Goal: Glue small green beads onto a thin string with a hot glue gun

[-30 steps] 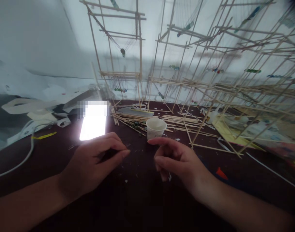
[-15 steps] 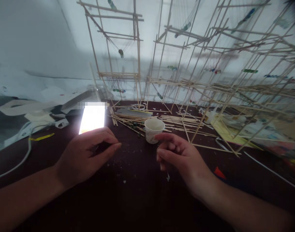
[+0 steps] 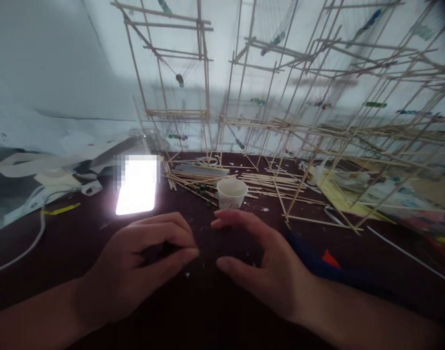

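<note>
My left hand [image 3: 145, 267] is over the dark table at left of centre, thumb and fingertips pinched together; anything between them is too small to make out. Just in front of a white paper cup [image 3: 232, 191], my right hand [image 3: 266, 265] has its thumb and fingers apart and holds nothing. Its fingertips overlap the cup's lower edge in view; whether they touch it I cannot tell. A brightly glowing screen [image 3: 137, 187] stands beyond my left hand. Behind the cup lie thin wooden sticks [image 3: 273, 182] and small dark beads [image 3: 204, 187].
Tall stick frames [image 3: 207, 82] with strings and coloured beads fill the back and right. A white cable [image 3: 43, 226] and yellow strip [image 3: 61, 209] lie left. At right are yellow paper [image 3: 341, 197], a glue bottle [image 3: 316, 174] and a blue and orange object [image 3: 330, 258].
My right hand has opened wider between thumb and fingers, its fingertips shifting left. My left hand has moved nearer to me and slightly right, uncovering the screen's lower edge.
</note>
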The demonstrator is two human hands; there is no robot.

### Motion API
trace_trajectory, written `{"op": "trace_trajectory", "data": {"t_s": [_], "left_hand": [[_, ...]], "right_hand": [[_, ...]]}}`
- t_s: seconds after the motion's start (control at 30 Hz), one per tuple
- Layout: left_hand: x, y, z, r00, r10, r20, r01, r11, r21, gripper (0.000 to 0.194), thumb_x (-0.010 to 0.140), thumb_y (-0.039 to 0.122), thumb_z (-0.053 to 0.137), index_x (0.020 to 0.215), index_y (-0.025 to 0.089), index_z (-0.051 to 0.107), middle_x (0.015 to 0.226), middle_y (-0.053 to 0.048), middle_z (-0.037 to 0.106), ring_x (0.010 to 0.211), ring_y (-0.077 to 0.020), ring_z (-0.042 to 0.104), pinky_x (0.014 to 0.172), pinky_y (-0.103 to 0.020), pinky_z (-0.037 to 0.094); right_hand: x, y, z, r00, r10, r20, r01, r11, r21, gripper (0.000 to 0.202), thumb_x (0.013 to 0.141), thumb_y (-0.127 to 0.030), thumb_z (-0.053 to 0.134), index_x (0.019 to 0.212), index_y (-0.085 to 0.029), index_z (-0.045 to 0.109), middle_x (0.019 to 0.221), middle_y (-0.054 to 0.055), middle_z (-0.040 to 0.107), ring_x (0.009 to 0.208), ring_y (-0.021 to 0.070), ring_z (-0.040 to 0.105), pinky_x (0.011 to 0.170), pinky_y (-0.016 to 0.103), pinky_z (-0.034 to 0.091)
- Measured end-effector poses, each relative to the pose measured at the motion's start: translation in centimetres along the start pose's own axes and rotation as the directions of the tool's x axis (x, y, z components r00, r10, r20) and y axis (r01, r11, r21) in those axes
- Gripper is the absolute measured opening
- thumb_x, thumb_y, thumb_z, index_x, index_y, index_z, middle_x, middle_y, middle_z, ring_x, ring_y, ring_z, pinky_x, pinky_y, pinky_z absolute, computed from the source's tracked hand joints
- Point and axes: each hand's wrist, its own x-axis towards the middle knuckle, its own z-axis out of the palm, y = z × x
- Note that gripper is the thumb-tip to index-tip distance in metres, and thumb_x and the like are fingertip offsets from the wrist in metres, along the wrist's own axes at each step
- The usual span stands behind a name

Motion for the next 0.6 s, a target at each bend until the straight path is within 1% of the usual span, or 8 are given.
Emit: {"op": "trace_trajectory", "data": {"t_s": [0.07, 0.13, 0.17, 0.27, 0.37, 0.47, 0.6], "left_hand": [[0.0, 0.1, 0.4, 1.000, 0.006, 0.008, -0.006, 1.000, -0.015, 0.016, 0.099, 0.020, 0.070, 0.087, 0.027, 0.077, 0.082, 0.003, 0.074, 0.070, -0.0109, 0.069, 0.064, -0.019, 0.055], [0.1, 0.1, 0.6, 1.000, -0.003, -0.017, 0.003, 1.000, 0.004, 0.017, 0.099, 0.020, 0.070, 0.085, 0.027, 0.077, 0.081, 0.004, 0.072, 0.069, -0.0100, 0.067, 0.064, -0.018, 0.054], [0.2, 0.0, 0.6, 0.999, -0.008, -0.036, 0.009, 1.000, 0.023, 0.017, 0.098, 0.020, 0.070, 0.084, 0.027, 0.077, 0.080, 0.004, 0.072, 0.068, -0.0101, 0.066, 0.063, -0.018, 0.053], [0.2, -0.2, 0.4, 0.995, -0.047, -0.087, 0.054, 0.995, 0.081, 0.017, 0.098, 0.025, 0.071, 0.083, 0.027, 0.076, 0.078, 0.004, 0.072, 0.066, -0.0118, 0.065, 0.063, -0.021, 0.053], [0.1, -0.6, 0.1, 0.986, -0.087, -0.141, 0.103, 0.989, 0.109, 0.017, 0.098, 0.030, 0.071, 0.083, 0.028, 0.076, 0.079, 0.004, 0.072, 0.066, -0.0137, 0.064, 0.062, -0.025, 0.050], [0.1, -1.3, -0.4, 0.985, -0.050, -0.166, 0.079, 0.982, 0.174, 0.013, 0.098, 0.030, 0.072, 0.085, 0.029, 0.075, 0.080, 0.005, 0.072, 0.068, -0.0139, 0.064, 0.061, -0.026, 0.047], [0.4, -1.8, -0.9, 0.978, 0.003, -0.209, 0.049, 0.969, 0.244, 0.012, 0.096, 0.030, 0.074, 0.085, 0.028, 0.076, 0.080, 0.006, 0.071, 0.068, -0.0127, 0.062, 0.062, -0.025, 0.046]], "right_hand": [[0.1, -0.2, 0.2, 0.991, 0.068, 0.117, -0.079, 0.993, 0.091, 0.053, 0.082, -0.028, 0.082, 0.133, -0.025, 0.068, 0.106, 0.003, 0.079, 0.099, 0.0226, 0.072, 0.094, 0.042, 0.055], [0.3, -0.3, 0.4, 0.969, 0.137, 0.204, -0.176, 0.965, 0.192, 0.047, 0.084, -0.028, 0.080, 0.130, -0.023, 0.070, 0.086, -0.001, 0.075, 0.079, 0.0179, 0.068, 0.076, 0.034, 0.054], [0.3, -0.4, 0.5, 0.964, 0.155, 0.216, -0.206, 0.949, 0.238, 0.043, 0.085, -0.027, 0.079, 0.127, -0.023, 0.070, 0.080, -0.003, 0.073, 0.073, 0.0160, 0.066, 0.071, 0.032, 0.052], [0.5, -0.5, 0.4, 0.969, 0.161, 0.187, -0.218, 0.912, 0.347, 0.035, 0.087, -0.024, 0.073, 0.121, -0.022, 0.070, 0.071, -0.006, 0.070, 0.065, 0.0129, 0.062, 0.065, 0.028, 0.050], [0.8, -0.4, 0.0, 0.976, 0.180, 0.126, -0.216, 0.889, 0.405, 0.036, 0.083, -0.022, 0.073, 0.118, -0.021, 0.069, 0.068, -0.006, 0.070, 0.060, 0.0127, 0.060, 0.060, 0.027, 0.049], [1.1, -0.2, -0.3, 0.969, 0.230, 0.092, -0.247, 0.870, 0.427, 0.039, 0.077, -0.021, 0.075, 0.116, -0.022, 0.069, 0.066, -0.006, 0.070, 0.059, 0.0138, 0.063, 0.058, 0.027, 0.049], [1.3, 0.0, -0.3, 0.960, 0.271, 0.066, -0.271, 0.849, 0.453, 0.038, 0.074, -0.022, 0.074, 0.113, -0.022, 0.071, 0.065, -0.006, 0.071, 0.060, 0.0145, 0.064, 0.059, 0.029, 0.051]]}}
